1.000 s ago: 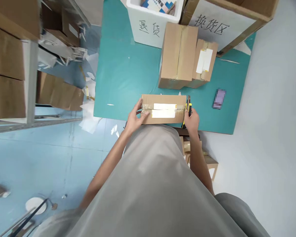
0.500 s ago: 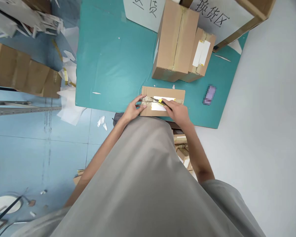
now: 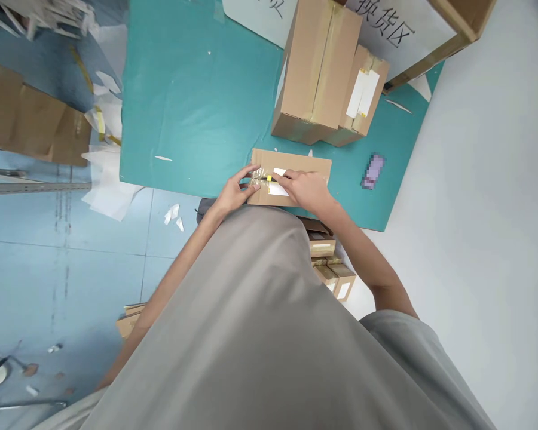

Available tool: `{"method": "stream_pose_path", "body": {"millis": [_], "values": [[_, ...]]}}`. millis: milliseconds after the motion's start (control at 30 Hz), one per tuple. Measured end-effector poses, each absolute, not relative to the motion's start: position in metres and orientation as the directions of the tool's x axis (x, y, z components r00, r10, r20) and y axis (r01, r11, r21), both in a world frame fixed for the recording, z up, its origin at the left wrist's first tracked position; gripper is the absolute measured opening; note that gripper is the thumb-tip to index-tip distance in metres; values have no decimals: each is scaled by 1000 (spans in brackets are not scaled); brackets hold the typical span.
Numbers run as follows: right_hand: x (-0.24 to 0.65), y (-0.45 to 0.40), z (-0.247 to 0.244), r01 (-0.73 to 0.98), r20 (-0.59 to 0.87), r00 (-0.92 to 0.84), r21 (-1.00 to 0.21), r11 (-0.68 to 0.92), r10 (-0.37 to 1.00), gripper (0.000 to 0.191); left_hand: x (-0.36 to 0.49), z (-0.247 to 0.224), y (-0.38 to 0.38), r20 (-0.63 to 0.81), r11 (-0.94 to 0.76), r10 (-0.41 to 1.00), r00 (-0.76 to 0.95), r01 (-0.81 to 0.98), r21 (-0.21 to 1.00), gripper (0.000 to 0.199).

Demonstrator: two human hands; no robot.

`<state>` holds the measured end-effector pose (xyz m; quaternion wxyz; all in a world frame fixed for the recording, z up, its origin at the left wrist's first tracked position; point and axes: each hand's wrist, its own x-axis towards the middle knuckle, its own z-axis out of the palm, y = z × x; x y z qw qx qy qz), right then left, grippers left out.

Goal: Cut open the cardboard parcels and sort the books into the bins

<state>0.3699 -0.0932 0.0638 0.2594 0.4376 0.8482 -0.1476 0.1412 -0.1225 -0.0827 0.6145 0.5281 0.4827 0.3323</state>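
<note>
Ideally, the knife [image 3: 269, 178] gripped by the right hand [image 3: 312, 192] is angled shallowly, the carton [image 3: 296, 160] steadied by the left hand's [image 3: 233, 194] spread fingers.

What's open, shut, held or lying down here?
Small box: lying flat; cut or not, can't tell
Cutter: in right hand, mostly hidden
Left hand: touching small box
Big box: taped shut
Labelled box: taped shut
Box with writing: open
Purple thing: lying down, blurred
</note>
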Motion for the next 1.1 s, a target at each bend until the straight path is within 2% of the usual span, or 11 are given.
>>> {"method": "stream_pose_path", "body": {"millis": [467, 700, 900, 1033, 1100], "values": [[356, -95, 72, 760, -550, -534, 19, 650, 642, 54, 141, -88, -123, -273, 253, 917, 291, 108, 962, 72], [411, -102, 84, 827, -599, -396, 96, 553, 696, 54, 141, -93, -125, -253, 234, 929, 269, 101, 967, 74], [490, -117, 99, 908, -600, -167, 215, 359, 782, 50, 140, -98, -125, -237, 216, 937, 256, 110, 970, 72], [519, -120, 94, 917, -571, -159, 216, 334, 805, 56, 143, -97, -125, -244, 224, 937, 250, 108, 969, 72], [533, -118, 95, 928, -544, -146, 213, 305, 826, 52, 141, -96, -125, -244, 224, 937, 249, 105, 969, 72]]}}
